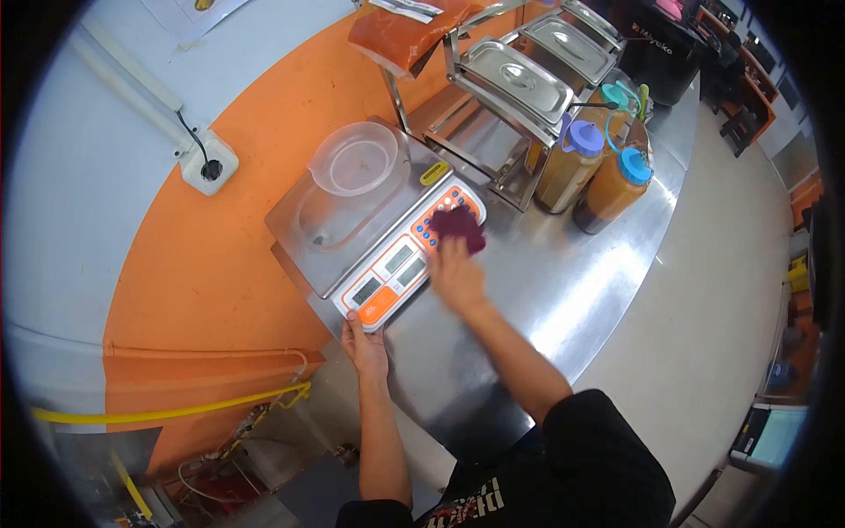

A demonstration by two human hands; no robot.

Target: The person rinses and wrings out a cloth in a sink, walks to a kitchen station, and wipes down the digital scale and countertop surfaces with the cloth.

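A digital weighing scale (pixel 384 280) with a white and orange front panel stands on the steel counter. On its metal pan sits a clear round plastic container (pixel 356 158). My right hand (pixel 458 273) holds a dark maroon cloth (pixel 459 231) against the keypad end of the panel, covering part of the blue buttons. The fingers are slightly blurred. My left hand (pixel 364 343) grips the panel's near left corner, thumb on top and the other fingers partly hidden below.
Beyond the scale is a metal rack with lidded steel pans (pixel 518 77) and an orange-red filled bag (pixel 409 35). Squeeze bottles with a purple cap (pixel 584 138) and a blue cap (pixel 634 165) stand beside it. The steel counter (pixel 519 326) has a curved-looking right edge.
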